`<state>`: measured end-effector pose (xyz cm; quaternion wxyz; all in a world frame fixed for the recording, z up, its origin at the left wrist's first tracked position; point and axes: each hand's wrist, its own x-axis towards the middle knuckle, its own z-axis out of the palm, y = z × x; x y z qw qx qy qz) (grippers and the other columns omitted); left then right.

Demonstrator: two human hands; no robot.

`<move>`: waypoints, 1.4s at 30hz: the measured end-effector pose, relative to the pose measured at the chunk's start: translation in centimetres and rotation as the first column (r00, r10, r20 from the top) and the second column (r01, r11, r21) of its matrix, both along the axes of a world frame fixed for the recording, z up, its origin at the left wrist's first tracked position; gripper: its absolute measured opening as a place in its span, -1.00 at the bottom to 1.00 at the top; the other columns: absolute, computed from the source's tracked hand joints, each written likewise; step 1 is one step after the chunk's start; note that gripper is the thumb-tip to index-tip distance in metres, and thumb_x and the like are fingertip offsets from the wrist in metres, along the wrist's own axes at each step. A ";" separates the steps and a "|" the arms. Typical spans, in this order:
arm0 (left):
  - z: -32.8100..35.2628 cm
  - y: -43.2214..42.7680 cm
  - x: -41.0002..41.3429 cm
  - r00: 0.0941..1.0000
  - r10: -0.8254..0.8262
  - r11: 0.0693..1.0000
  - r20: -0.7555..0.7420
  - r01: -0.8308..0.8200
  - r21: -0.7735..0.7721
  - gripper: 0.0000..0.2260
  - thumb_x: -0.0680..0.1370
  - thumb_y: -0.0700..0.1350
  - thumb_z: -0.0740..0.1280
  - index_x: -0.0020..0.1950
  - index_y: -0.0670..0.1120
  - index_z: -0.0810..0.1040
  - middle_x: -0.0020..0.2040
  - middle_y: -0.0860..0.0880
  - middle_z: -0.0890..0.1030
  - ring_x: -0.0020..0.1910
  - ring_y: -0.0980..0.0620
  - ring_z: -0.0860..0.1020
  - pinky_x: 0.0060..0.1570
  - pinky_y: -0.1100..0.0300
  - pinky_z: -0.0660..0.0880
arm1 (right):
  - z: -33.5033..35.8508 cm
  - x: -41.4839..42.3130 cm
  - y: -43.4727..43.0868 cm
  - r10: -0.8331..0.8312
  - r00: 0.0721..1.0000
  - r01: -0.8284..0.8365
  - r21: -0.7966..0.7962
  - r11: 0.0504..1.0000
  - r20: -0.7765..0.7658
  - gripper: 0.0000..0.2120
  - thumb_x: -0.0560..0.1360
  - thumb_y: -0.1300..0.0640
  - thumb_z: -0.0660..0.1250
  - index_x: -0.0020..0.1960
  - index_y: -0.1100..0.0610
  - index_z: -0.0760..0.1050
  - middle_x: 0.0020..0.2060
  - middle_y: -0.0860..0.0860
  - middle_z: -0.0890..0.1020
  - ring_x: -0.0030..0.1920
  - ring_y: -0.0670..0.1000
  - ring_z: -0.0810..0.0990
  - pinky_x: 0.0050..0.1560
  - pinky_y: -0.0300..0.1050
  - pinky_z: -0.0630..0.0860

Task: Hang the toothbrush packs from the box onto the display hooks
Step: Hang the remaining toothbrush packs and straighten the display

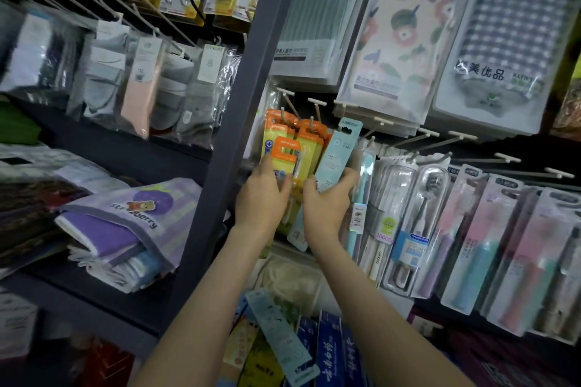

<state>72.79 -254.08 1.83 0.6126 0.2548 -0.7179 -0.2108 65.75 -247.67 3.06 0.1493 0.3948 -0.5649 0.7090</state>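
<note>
Several hung packs (311, 140) up, and loose packs (276, 333) wait near.
Left hand (262, 195) grips an orange pack (284, 152) at the hooks (312, 121); right hand (327, 198) grips a blue pack (338, 154) — not yet hooked.

Orange card toothbrush packs (283, 141) on cream wire hooks (312, 122), right of the grey metal upright (239, 104); pale blue card pack (338, 154) just right of them (in the right hand (327, 199))

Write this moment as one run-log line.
left hand holds orange packs | right hand holds blue pack | blue pack tilted, right of orange packs
</note>
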 end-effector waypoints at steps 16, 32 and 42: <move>0.3 1.4 1.9 0.999 -0.039 0.999 -0.004 0.039 -0.027 -0.62 0.59 -0.04 0.29 0.38 -0.11 0.39 0.04 -0.12 0.59 -0.02 -0.10 0.56 -0.14 0.14 0.43 | -2.6 0.9 1.4 0.260 0.958 -0.244 0.134 0.960 -0.120 -0.51 0.65 -0.09 -0.06 0.53 0.01 0.04 0.47 -0.03 0.26 0.45 -0.09 0.24 0.44 -0.08 0.22; 0.2 1.4 2.5 0.995 0.067 0.998 0.080 -0.067 0.005 -0.72 0.58 -0.03 0.28 0.23 -0.13 0.42 -0.07 -0.13 0.59 -0.12 -0.14 0.57 -0.23 0.10 0.44 | -1.2 -1.5 -0.2 -0.243 0.955 0.284 0.274 0.919 -0.172 -0.51 0.60 0.03 0.21 0.45 0.20 0.23 0.25 0.13 0.44 0.21 0.13 0.46 0.03 -0.10 0.41; 0.0 1.8 2.6 0.983 0.065 0.998 0.169 -0.064 -0.012 -0.67 0.60 -0.03 0.27 0.25 -0.20 0.37 -0.16 -0.08 0.50 -0.17 -0.14 0.54 -0.30 0.13 0.35 | 0.3 -0.9 -1.8 -0.306 0.947 0.320 0.238 0.917 -0.093 -0.46 0.63 0.04 0.13 0.52 0.23 0.08 0.45 0.15 0.28 0.35 0.15 0.39 0.13 -0.02 0.45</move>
